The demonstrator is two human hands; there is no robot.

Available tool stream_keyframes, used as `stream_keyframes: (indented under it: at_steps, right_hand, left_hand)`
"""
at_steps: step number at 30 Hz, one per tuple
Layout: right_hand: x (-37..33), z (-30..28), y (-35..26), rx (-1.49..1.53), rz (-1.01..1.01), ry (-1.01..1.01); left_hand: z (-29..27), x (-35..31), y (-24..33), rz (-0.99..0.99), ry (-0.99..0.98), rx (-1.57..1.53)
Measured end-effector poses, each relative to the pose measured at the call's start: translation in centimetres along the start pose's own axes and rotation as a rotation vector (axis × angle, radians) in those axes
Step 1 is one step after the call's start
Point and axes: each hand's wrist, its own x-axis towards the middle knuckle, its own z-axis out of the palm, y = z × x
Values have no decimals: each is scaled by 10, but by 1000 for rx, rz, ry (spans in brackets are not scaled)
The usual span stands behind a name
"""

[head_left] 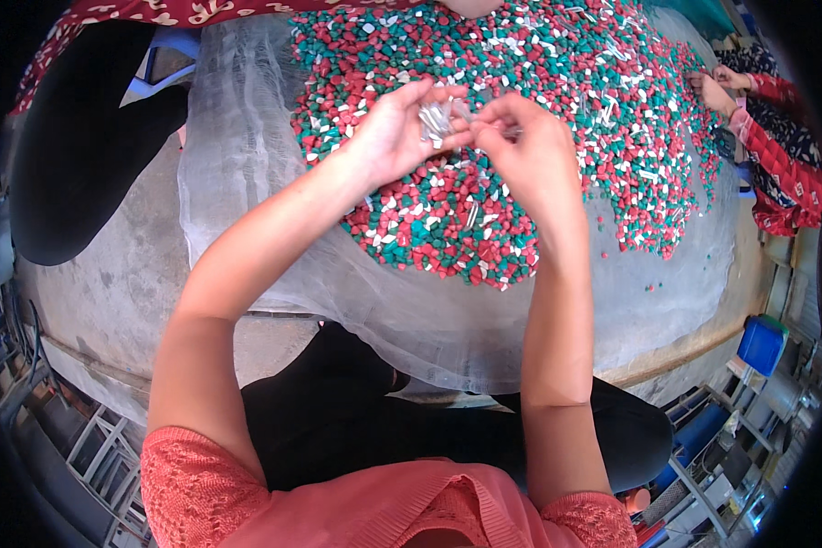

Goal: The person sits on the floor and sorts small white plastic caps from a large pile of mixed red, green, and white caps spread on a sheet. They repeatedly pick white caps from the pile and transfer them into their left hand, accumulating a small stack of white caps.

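Note:
My left hand (400, 132) is turned palm up over the pile, its fingers stretched to the right. It cups several small clear and silvery tube-like pieces (436, 121). Close to its fingertips, my right hand (530, 151) is closed in a pinch, thumb against fingers. A blurred, see-through piece (513, 132) shows between them; its exact shape is hard to make out. Below both hands spreads a wide pile of small red, green and white pieces (457, 219), with some clear slender ones among them.
A whitish translucent sheet (247, 183) lies under the pile on a concrete floor (128, 219). At the far right, another person's hands (717, 87) touch the pile's edge. Patterned red cloth (155, 11) is at the top left. A blue bin (763, 345) stands at the right.

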Motion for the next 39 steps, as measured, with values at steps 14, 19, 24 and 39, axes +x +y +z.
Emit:
stream_keyframes:
  at_steps: [14,19,24,39]
  right_hand:
    - [-74,30,20,-531,292,-152]
    - [-75,25,25,-454,213,-147]
    - [-79,32,26,-554,213,-159]
    - [-45,-11,19,323,254,55]
  left_hand:
    - [-2,10,-3,10,76,-32]
    - [6,7,-3,24,151,60]
    - [8,8,-5,30,193,92]
    - [29,6,-18,-18,256,135]
